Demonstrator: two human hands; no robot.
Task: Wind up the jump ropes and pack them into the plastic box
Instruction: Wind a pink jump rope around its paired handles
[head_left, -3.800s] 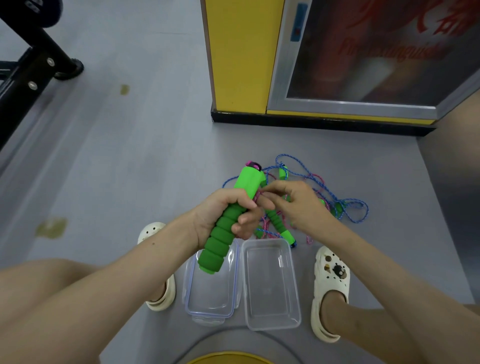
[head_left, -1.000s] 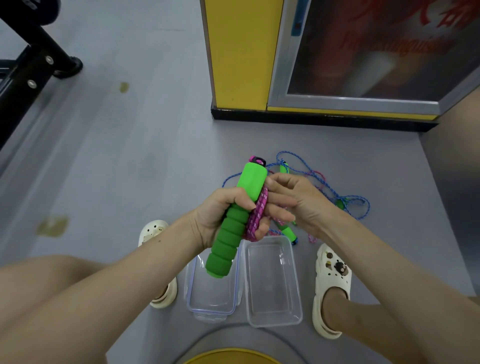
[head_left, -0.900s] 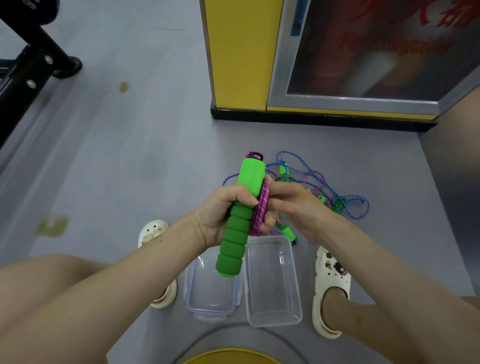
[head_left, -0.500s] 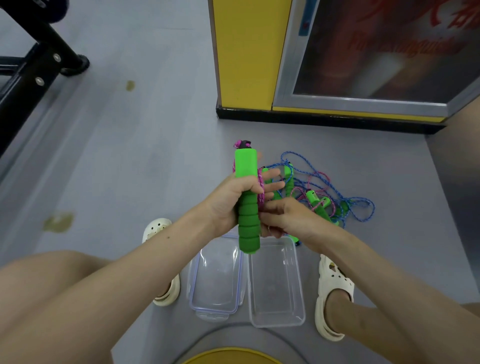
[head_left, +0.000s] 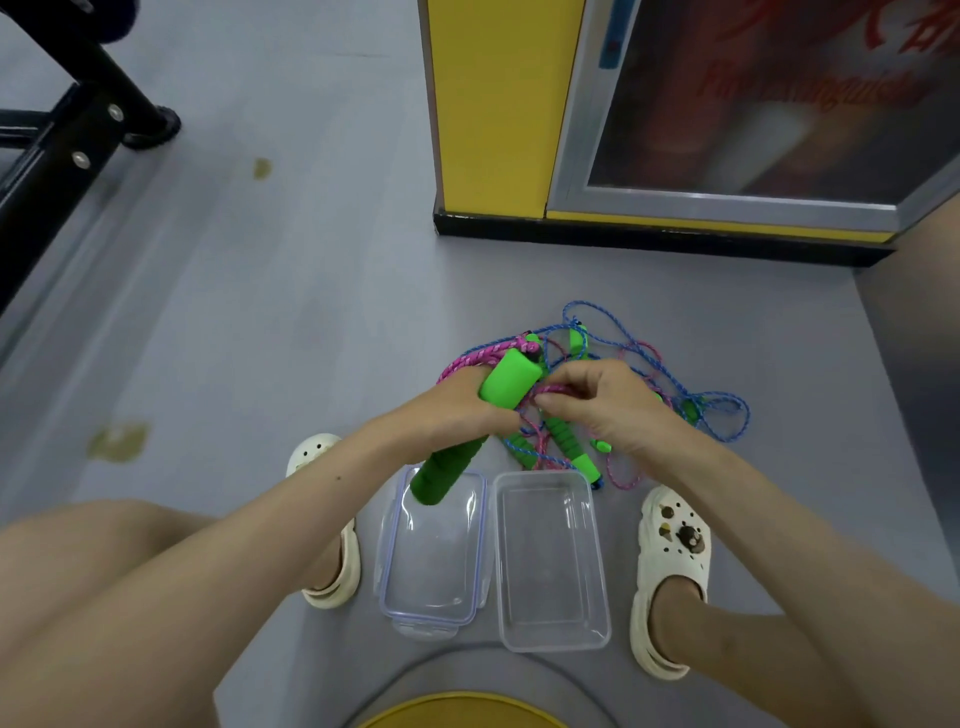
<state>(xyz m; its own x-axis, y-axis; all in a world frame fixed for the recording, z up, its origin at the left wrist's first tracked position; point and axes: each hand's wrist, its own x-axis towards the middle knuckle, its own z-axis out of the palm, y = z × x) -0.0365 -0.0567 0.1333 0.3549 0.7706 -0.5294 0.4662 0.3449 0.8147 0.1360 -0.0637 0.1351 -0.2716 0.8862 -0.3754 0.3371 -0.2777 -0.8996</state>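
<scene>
- Grey floor (head_left: 260, 338) holds a tangled rope pile (head_left: 569, 447) and the empty plastic box (head_left: 550, 561).
- Above it, the left hand (head_left: 457, 410) grips the green handle (head_left: 506, 382); the right hand (head_left: 608, 405) pinches the pink rope (head_left: 480, 357) beside it.
- Winding looks underway; next, wrap more rope round the handle.

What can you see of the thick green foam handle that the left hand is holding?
The thick green foam handle looks soft and matte, smooth near its upper end, ribbed into rings lower down. It tilts, upper end away and to the right, ending in a dark cap. The left hand grips its middle. A pink braided rope leaves the cap end and loops past that hand; the right hand pinches it beside the handle. The lower end shows over the clear plastic lid.
</scene>
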